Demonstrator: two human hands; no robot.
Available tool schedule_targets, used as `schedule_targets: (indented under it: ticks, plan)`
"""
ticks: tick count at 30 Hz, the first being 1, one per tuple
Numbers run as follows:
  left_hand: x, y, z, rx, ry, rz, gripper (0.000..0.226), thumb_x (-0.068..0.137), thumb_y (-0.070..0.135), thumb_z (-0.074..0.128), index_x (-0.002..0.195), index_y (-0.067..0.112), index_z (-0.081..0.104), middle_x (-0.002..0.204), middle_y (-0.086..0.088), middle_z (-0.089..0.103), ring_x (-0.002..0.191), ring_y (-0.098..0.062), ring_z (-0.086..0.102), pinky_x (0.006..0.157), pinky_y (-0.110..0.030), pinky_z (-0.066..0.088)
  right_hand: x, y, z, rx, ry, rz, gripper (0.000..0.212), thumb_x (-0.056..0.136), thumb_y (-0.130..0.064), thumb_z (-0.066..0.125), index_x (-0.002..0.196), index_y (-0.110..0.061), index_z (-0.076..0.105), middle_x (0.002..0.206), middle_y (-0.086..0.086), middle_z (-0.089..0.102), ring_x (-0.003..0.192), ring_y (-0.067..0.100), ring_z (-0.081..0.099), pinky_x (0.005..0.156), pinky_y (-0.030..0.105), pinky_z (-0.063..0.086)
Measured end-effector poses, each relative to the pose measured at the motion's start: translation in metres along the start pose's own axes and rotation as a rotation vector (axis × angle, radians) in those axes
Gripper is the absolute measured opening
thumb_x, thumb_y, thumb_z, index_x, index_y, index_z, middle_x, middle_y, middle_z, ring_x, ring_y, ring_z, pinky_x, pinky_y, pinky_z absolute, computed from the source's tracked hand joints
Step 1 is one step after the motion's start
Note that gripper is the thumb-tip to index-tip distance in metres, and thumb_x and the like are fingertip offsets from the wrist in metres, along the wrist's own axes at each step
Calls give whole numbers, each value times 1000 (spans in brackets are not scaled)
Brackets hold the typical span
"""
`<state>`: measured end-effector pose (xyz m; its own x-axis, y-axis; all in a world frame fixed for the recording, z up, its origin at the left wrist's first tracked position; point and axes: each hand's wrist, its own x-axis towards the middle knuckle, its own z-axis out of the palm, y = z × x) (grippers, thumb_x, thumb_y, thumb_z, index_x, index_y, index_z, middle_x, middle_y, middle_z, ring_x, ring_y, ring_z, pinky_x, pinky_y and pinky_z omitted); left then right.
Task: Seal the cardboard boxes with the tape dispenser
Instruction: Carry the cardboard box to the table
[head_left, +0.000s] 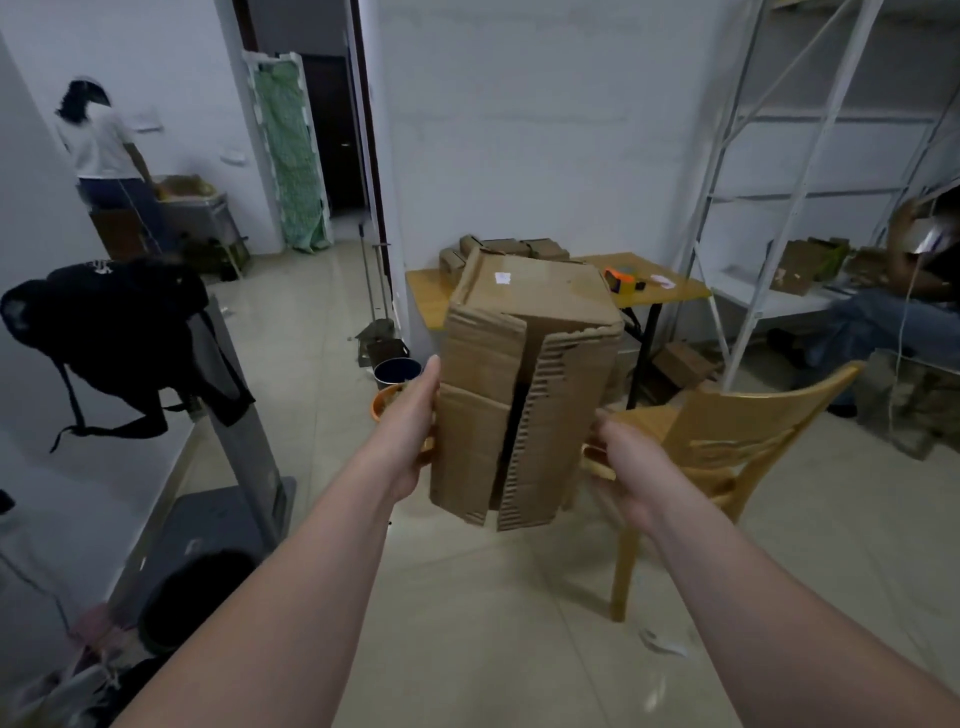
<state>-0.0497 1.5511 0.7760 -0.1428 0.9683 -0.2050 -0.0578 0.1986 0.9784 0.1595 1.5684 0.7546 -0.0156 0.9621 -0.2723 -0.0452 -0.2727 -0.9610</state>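
The cardboard box (524, 374) is held up in the air above the floor (493, 623), in front of the near edge of the worktop (670, 296). It is tipped so that its flapped face looks toward the camera. The two flaps lie nearly closed with a dark slit between them, and the right flap shows stripped, ribbed corrugation.

The left hand (410, 421) holds the box's left side, thumb pointing up along the edge. The right hand (623, 467) holds the lower right side. Each grip is clamped on the box, with the fingers tucked out of sight behind it.

The orange tape dispenser (621, 279) lies on the worktop toward its middle, just past the box's upper right corner and apart from both hands. Several small boxes (498, 249) are grouped at the worktop's far left corner.

A tan chair (727, 431) stands on the floor to the right of the box. A dark bucket (397, 371) sits on the floor below the worktop's left edge. A black backpack (114, 322) hangs at the far left.
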Motion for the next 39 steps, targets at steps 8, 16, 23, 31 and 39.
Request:
schedule_targets:
  ticks: [8,16,23,31,39]
  plan:
    - [120,10,-4,-114,75,-62,67,82,80,37,112,29,67,103,-1,73,100,-23,65,87,-44,52,135,-23,7,-24,-147,-97,61,86,-39,68,140,-24,43,138,-4,45,131,17,38,108,37,28]
    - [292,48,42,-82,57,-113,75,75,84,38,116,28,66,106,-2,73,104,-23,66,90,-44,51,307,-74,-13,-28,-258,-52,68,81,-48,66,139,-18,45,110,-15,58,96,1,53,85,22,39]
    - [409,70,74,-106,173,-108,63,81,62,62,132,29,46,114,-5,67,101,-27,65,89,-48,53,430,-110,-27,3,-220,-93,118,33,-72,84,133,-18,53,124,2,63,113,21,60,101,46,47]
    - [514,88,92,-114,167,-69,20,95,36,57,114,31,52,96,-10,70,80,-30,69,64,-41,58,534,-127,-33,82,-115,-11,57,81,-44,73,128,-19,51,117,2,61,105,24,60,92,47,52]
    - [648,94,85,-185,77,-42,27,99,30,51,122,19,57,99,-14,70,89,-34,66,88,-56,50,658,-149,-10,350,15,37,18,97,-28,57,113,-24,62,113,7,67,103,30,63,73,41,54]
